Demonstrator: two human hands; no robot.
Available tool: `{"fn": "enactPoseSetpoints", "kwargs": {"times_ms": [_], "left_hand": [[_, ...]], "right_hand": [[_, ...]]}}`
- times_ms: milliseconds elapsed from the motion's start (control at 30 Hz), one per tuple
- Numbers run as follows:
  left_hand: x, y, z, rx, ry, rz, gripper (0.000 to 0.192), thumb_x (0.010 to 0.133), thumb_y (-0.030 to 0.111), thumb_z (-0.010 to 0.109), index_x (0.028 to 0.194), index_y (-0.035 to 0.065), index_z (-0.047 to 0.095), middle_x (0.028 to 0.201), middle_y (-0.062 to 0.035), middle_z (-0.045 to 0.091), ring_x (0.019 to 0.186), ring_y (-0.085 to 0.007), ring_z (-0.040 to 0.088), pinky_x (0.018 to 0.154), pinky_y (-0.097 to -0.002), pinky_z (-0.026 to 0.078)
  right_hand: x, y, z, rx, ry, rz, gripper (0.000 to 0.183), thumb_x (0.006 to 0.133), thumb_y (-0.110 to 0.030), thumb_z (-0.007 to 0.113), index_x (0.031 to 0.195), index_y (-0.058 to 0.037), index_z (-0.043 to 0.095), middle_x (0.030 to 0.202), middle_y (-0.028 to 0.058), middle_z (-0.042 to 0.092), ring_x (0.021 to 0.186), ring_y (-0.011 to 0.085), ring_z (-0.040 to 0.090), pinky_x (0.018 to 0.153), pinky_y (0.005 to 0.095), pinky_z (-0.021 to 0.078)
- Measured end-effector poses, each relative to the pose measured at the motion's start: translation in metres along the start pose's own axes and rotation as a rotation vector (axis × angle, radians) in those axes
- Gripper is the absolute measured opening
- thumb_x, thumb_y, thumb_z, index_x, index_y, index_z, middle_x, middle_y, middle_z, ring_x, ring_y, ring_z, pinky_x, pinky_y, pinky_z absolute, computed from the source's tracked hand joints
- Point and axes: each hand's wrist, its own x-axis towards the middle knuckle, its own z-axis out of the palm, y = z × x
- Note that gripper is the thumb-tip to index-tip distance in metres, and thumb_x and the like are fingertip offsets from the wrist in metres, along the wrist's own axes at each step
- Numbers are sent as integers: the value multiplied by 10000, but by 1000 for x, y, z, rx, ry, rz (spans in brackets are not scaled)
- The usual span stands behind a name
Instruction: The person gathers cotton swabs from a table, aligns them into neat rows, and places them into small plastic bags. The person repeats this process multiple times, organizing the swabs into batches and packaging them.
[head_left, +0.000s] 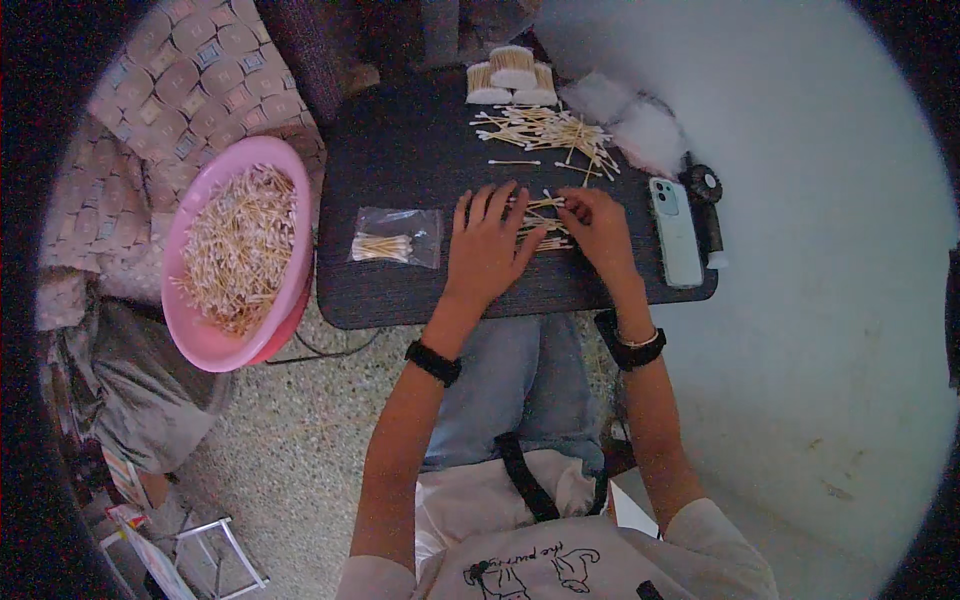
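A small group of cotton swabs (546, 223) lies on the dark wood-grain table (405, 296) between my hands. My left hand (484, 236) is palm down with its fingers spread, beside the left ends of these swabs and partly covering them. The fingers of my right hand (600, 225) are curled at the right ends, touching the tip of a swab; whether they grip it is hidden. Left of my left hand lies a clear plastic bag (426, 232) with a bundle of swabs (382, 247) in it. Beyond my hands is a loose heap of swabs (551, 129).
Three round bundles of swabs (512, 67) are stacked at the table's far edge. Clear plastic bags (649, 135) lie at the far right. A phone (677, 232) and a black device (705, 202) sit along the right edge, near the wall (795, 247). A pink basin (174, 292) full of swabs stands left.
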Motion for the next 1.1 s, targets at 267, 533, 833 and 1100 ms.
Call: {"fn": "enactPoseSetpoints", "kwargs": {"times_ms": [267, 533, 833, 1100], "left_hand": [[-1, 3, 0, 28, -62, 63, 540, 939, 425, 478, 1341, 63, 484, 1414, -108, 445, 1334, -284, 370, 1132, -482, 211], [-2, 2, 6, 9, -76, 48, 540, 954, 429, 452, 1332, 47, 493, 1423, -101, 446, 1346, -282, 361, 1139, -479, 199], [-4, 3, 4, -33, -75, 33, 459, 948, 363, 489, 1280, 49, 534, 1374, -94, 492, 1318, -271, 399, 1131, -467, 228], [-3, 1, 3, -170, -125, 68, 365, 964, 257, 471, 1262, 60, 547, 1310, -105, 541, 1265, -273, 456, 1131, -435, 265]], "right_hand": [[3, 2, 10, -114, 96, 11, 140, 778, -99, 666, 899, -31, 686, 887, 184, 650, 807, 356, 638, 733, 428, 508], [2, -3, 9, -189, 96, 49, 117, 772, -131, 666, 837, -34, 668, 827, 173, 634, 792, 361, 625, 731, 442, 498], [1, 5, 14, -325, 192, -58, 103, 798, -118, 629, 854, -34, 648, 859, 173, 619, 823, 361, 592, 767, 451, 477], [7, 18, 22, -386, 224, -150, 92, 833, -88, 600, 915, -61, 634, 901, 145, 597, 892, 348, 543, 795, 444, 446]]}}
